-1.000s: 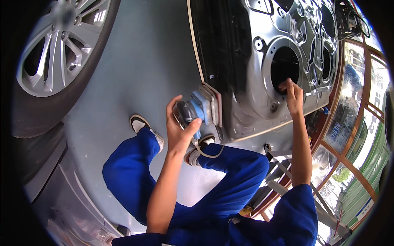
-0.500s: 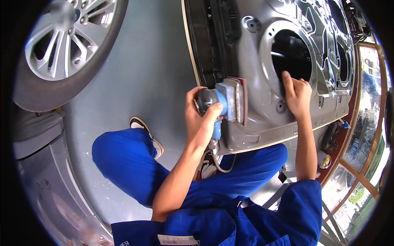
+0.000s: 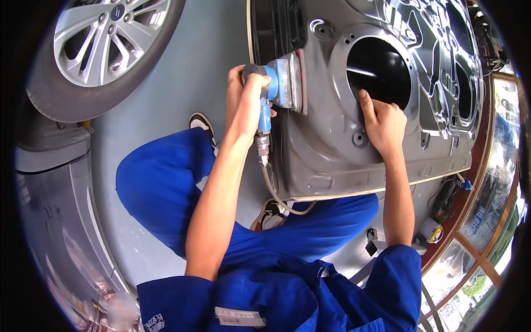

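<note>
My left hand (image 3: 244, 99) is wrapped round a blue and black pneumatic sander (image 3: 281, 83), whose square pad is against or very near the left part of a grey metal car door panel (image 3: 321, 149). A hose (image 3: 271, 182) hangs down from the sander's fitting and curves right. My right hand (image 3: 387, 124) grips the lower rim of the big round opening in the panel, thumb on the rim and fingertips curled out of sight. The panel has several smaller holes and cut-outs.
An alloy wheel (image 3: 83, 47) and grey car body panel (image 3: 58, 221) are at the left. My bent legs (image 3: 160, 177) are below the door on the grey floor (image 3: 204, 55). Dark cables (image 3: 442, 199), a metal stand (image 3: 376, 249) and wood-framed glazing (image 3: 481, 205) are at the right.
My left hand has carried the sander upward onto the door panel's left side. My right hand, earlier reaching into the round opening, now rests gripping its lower rim.
</note>
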Available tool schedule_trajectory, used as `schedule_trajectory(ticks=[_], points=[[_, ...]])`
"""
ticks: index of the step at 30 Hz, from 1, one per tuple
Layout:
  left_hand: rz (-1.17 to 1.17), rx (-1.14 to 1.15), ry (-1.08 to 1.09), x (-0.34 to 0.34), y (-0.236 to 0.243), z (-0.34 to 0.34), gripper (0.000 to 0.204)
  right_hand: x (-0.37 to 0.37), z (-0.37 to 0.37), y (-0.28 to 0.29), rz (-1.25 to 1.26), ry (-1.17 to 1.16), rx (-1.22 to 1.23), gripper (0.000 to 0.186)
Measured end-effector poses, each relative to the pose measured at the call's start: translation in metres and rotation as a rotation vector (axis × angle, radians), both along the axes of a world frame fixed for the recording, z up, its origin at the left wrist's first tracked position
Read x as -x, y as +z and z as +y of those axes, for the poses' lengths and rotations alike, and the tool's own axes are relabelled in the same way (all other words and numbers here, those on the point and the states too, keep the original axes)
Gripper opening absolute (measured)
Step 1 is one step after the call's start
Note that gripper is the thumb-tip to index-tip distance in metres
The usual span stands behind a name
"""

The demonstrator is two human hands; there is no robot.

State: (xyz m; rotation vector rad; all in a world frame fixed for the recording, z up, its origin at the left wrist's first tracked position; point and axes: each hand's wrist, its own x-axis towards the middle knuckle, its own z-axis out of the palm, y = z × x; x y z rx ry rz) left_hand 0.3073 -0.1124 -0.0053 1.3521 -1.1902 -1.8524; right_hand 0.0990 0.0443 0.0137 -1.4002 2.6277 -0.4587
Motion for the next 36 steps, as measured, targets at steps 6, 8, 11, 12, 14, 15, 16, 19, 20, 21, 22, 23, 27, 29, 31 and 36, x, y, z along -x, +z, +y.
schedule_trajectory(ticks=[6, 8, 11, 12, 14, 15, 16, 19, 20, 21, 22, 23, 27, 29, 31, 36], points=[[0.037, -0.171, -0.058, -0.036, -0.009, 0.06, 0.047, 0.0, -0.001, 0.0, 0.062, 0.011, -0.013, 0.059], [0.048, -0.172, -0.032, -0.04, -0.011, 0.071, 0.047, -0.003, -0.003, 0.002, 0.067, 0.014, -0.008, 0.057], [0.049, -0.133, 0.014, -0.015, -0.011, 0.03, 0.05, -0.003, -0.004, 0.002, 0.055, 0.02, 0.004, 0.057], [-0.004, -0.121, -0.024, -0.004, -0.006, 0.009, 0.054, -0.002, 0.0, 0.002, 0.057, -0.005, -0.036, 0.057], [0.006, 0.029, -0.078, 0.006, -0.008, -0.022, 0.052, -0.003, -0.004, -0.001, 0.053, -0.048, -0.076, 0.058], [-0.035, 0.114, -0.096, 0.006, -0.011, -0.02, 0.05, 0.001, -0.002, -0.003, 0.067, -0.03, -0.064, 0.059], [-0.062, 0.136, -0.115, 0.0, -0.011, -0.015, 0.048, 0.0, -0.003, -0.005, 0.056, -0.017, -0.027, 0.061], [-0.115, 0.113, -0.162, -0.03, -0.013, 0.035, 0.043, -0.003, -0.005, -0.002, 0.044, -0.025, -0.069, 0.063], [-0.145, 0.118, -0.176, -0.039, -0.014, 0.046, 0.043, -0.003, -0.005, -0.003, 0.046, -0.02, -0.068, 0.064], [-0.178, 0.174, -0.179, -0.042, -0.012, 0.054, 0.043, -0.001, -0.004, -0.004, 0.055, -0.017, -0.07, 0.066], [-0.218, 0.232, -0.185, -0.042, -0.009, 0.059, 0.043, -0.001, -0.004, -0.003, 0.054, -0.017, -0.068, 0.066], [-0.14, 0.102, -0.138, -0.037, -0.009, 0.051, 0.045, -0.002, -0.004, -0.002, 0.053, -0.016, -0.067, 0.066], [-0.204, 0.353, -0.024, 0.009, -0.033, -0.025, 0.051, -0.001, -0.004, -0.003, 0.055, -0.011, -0.069, 0.066], [-0.143, 0.319, -0.042, 0.019, -0.027, -0.046, 0.053, -0.001, -0.005, -0.008, 0.068, 0.001, -0.04, 0.063], [-0.051, 0.192, -0.08, 0.015, -0.02, -0.04, 0.05, 0.0, -0.003, -0.007, 0.072, 0.001, -0.045, 0.063], [-0.066, 0.142, -0.125, -0.033, -0.016, 0.034, 0.041, 0.0, -0.002, -0.007, 0.076, 0.009, -0.053, 0.062]])
